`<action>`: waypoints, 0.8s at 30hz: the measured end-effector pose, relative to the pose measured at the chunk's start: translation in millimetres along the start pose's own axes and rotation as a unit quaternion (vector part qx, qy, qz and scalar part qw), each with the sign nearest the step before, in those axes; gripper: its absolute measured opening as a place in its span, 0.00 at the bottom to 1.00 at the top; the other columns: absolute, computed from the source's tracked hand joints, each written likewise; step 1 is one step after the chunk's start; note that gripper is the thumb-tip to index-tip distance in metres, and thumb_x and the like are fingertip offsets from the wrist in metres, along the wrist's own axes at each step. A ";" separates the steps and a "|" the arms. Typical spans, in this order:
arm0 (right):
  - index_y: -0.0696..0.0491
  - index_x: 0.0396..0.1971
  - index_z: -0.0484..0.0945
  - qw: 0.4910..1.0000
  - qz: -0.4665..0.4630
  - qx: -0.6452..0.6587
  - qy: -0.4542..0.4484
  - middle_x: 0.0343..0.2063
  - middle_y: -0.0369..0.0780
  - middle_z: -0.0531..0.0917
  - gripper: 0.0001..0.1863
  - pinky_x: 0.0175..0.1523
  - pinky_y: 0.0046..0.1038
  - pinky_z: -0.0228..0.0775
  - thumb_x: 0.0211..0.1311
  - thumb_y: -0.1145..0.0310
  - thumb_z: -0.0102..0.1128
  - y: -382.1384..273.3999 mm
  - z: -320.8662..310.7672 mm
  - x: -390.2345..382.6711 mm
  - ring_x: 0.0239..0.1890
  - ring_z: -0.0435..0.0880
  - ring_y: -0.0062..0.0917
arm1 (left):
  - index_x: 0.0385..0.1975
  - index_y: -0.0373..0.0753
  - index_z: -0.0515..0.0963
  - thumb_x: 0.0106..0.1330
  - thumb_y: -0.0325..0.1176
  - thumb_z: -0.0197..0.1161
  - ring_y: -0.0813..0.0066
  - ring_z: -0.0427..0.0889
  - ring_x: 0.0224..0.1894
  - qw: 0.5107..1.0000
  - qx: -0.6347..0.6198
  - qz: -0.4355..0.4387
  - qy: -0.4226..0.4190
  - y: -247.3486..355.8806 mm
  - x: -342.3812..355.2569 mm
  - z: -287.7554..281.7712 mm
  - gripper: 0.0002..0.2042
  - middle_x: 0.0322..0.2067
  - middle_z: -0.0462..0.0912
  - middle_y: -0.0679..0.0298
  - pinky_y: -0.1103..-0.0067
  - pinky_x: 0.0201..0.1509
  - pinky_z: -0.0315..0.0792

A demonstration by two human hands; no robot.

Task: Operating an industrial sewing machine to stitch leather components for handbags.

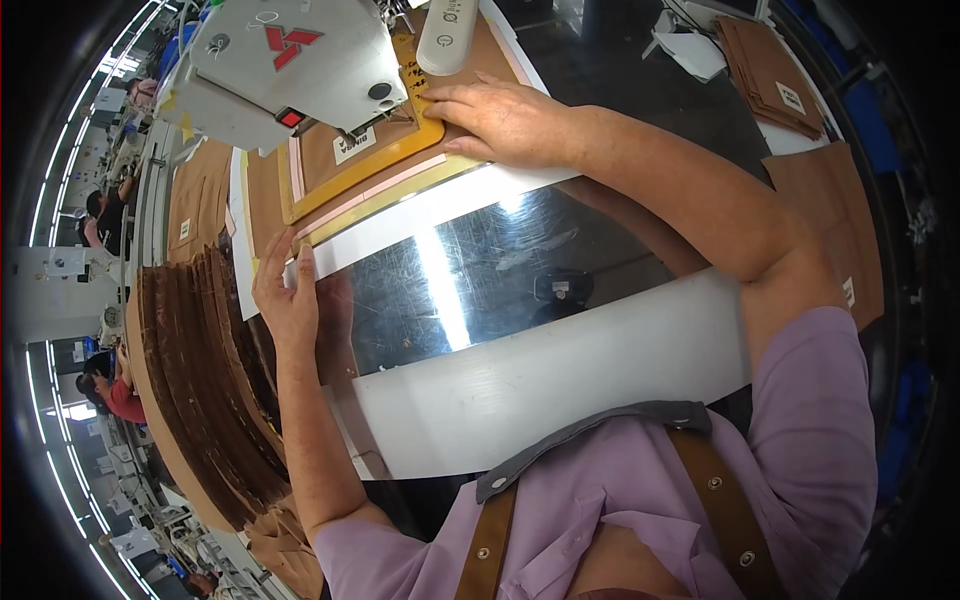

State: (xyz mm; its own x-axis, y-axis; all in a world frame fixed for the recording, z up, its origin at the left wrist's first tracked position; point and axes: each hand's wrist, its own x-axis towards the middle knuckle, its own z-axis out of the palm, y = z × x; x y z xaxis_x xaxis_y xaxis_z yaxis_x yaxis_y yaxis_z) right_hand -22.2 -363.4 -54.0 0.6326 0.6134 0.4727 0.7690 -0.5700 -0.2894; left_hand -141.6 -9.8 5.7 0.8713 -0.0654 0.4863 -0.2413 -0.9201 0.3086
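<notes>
A yellow clamp frame (372, 172) lies under the head of a white sewing machine (225, 65). Inside it is brown fabric (393, 128) with a white label (354, 146). My right hand (505, 122) rests on the frame's near right corner, fingers stretched out and the thumb apart. By the near left corner of the layered sheets under the frame, my left hand (287, 295) has its fingers extended and its thumb apart. It touches the edge there, and I cannot make out anything gripped in it. The machine head hides the far part of the frame and the needle area.
Thick stacks of brown fabric pieces (200, 350) stand at my left. More labelled brown pieces (765, 75) lie at the far right. A shiny metal plate (500, 270) and a white curved panel (560, 375) lie before me. Several people work at machines in the left background.
</notes>
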 end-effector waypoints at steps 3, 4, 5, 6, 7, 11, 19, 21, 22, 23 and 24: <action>0.58 0.66 0.69 0.997 0.053 0.001 0.056 0.69 0.48 0.69 0.31 0.78 0.46 0.52 0.76 0.48 0.49 4.9 -4.5 -12.9 0.73 0.65 0.37 | 0.56 0.33 0.81 0.72 0.42 0.64 0.54 0.80 0.61 1.000 -0.010 -0.014 0.022 -7.4 4.4 -2.9 0.20 0.57 0.81 0.50 0.64 0.66 0.70; 0.58 0.67 0.68 0.995 0.078 -0.041 0.052 0.69 0.48 0.69 0.32 0.78 0.46 0.51 0.76 0.47 0.48 8.7 -7.1 -16.4 0.74 0.64 0.37 | 0.56 0.33 0.81 0.72 0.42 0.64 0.54 0.80 0.61 1.000 -0.011 -0.004 0.025 -10.7 7.3 -3.7 0.20 0.57 0.81 0.50 0.64 0.66 0.70; 0.59 0.67 0.68 0.989 0.101 -0.087 0.060 0.69 0.48 0.69 0.33 0.79 0.45 0.50 0.76 0.47 0.48 13.5 -10.4 -20.8 0.74 0.63 0.37 | 0.57 0.33 0.80 0.73 0.44 0.62 0.54 0.79 0.62 0.999 0.000 -0.028 0.029 -13.2 9.7 -3.7 0.22 0.59 0.80 0.50 0.65 0.67 0.69; 0.59 0.68 0.67 0.987 0.133 -0.074 0.056 0.69 0.47 0.69 0.34 0.79 0.47 0.48 0.76 0.45 0.46 17.6 -13.4 -25.1 0.76 0.60 0.37 | 0.59 0.33 0.79 0.74 0.46 0.61 0.53 0.78 0.63 0.999 0.003 -0.038 0.036 -15.6 12.5 -4.0 0.24 0.61 0.78 0.50 0.65 0.68 0.68; 0.59 0.68 0.67 0.987 0.127 -0.074 0.066 0.69 0.47 0.69 0.34 0.79 0.47 0.48 0.76 0.45 0.46 22.2 -16.8 -30.0 0.76 0.60 0.37 | 0.59 0.33 0.79 0.74 0.46 0.61 0.53 0.78 0.63 0.998 0.007 -0.047 0.034 -17.8 15.7 -3.6 0.24 0.61 0.78 0.50 0.65 0.68 0.68; 0.59 0.69 0.66 0.953 0.249 -0.167 0.034 0.70 0.47 0.68 0.36 0.78 0.52 0.47 0.76 0.43 0.43 46.4 -37.9 -47.6 0.76 0.59 0.37 | 0.68 0.38 0.71 0.76 0.55 0.49 0.53 0.65 0.72 0.991 0.116 -0.067 -0.028 -18.1 31.8 14.0 0.30 0.71 0.66 0.54 0.53 0.74 0.53; 0.56 0.71 0.65 0.902 0.384 -0.191 -0.055 0.74 0.41 0.63 0.38 0.76 0.56 0.47 0.75 0.41 0.44 72.8 -77.3 -84.7 0.79 0.53 0.35 | 0.75 0.47 0.63 0.76 0.59 0.43 0.56 0.45 0.81 0.969 0.190 -0.118 -0.110 32.6 51.1 62.7 0.33 0.78 0.53 0.57 0.44 0.77 0.37; 0.53 0.71 0.66 0.904 0.390 -0.166 -0.058 0.75 0.40 0.63 0.37 0.76 0.56 0.47 0.75 0.41 0.45 74.6 -84.7 -90.5 0.79 0.53 0.35 | 0.74 0.48 0.63 0.75 0.58 0.45 0.56 0.44 0.81 0.967 0.189 -0.114 -0.127 46.9 50.9 66.8 0.33 0.78 0.53 0.57 0.43 0.77 0.35; 0.51 0.71 0.67 0.900 0.399 -0.164 -0.058 0.75 0.39 0.63 0.36 0.76 0.57 0.47 0.74 0.42 0.45 74.8 -87.1 -91.9 0.79 0.53 0.35 | 0.74 0.49 0.65 0.74 0.56 0.48 0.56 0.45 0.81 0.969 0.176 -0.123 -0.125 52.5 52.2 69.0 0.32 0.78 0.55 0.58 0.43 0.77 0.35; 0.51 0.71 0.67 0.903 0.399 -0.148 -0.059 0.75 0.39 0.63 0.36 0.76 0.57 0.47 0.74 0.42 0.45 74.6 -88.3 -92.1 0.79 0.53 0.35 | 0.74 0.49 0.65 0.74 0.56 0.48 0.56 0.45 0.81 0.969 0.177 -0.122 -0.118 56.7 53.7 69.0 0.32 0.78 0.55 0.58 0.43 0.77 0.35; 0.48 0.70 0.70 0.905 0.393 -0.156 -0.051 0.74 0.39 0.65 0.33 0.76 0.57 0.48 0.74 0.43 0.47 73.7 -88.2 -92.4 0.79 0.54 0.35 | 0.73 0.50 0.66 0.73 0.56 0.49 0.57 0.46 0.81 0.968 0.178 -0.124 -0.128 60.4 53.8 69.0 0.31 0.77 0.56 0.59 0.43 0.77 0.35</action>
State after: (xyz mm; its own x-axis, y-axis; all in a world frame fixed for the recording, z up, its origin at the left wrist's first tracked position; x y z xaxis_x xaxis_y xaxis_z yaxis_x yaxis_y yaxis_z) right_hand -32.1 -510.3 -45.6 0.9902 -0.0099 0.1393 0.0251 -0.9687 -0.2471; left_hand -79.8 -95.5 -5.9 0.9718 0.1232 0.2012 0.1120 -0.9915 0.0662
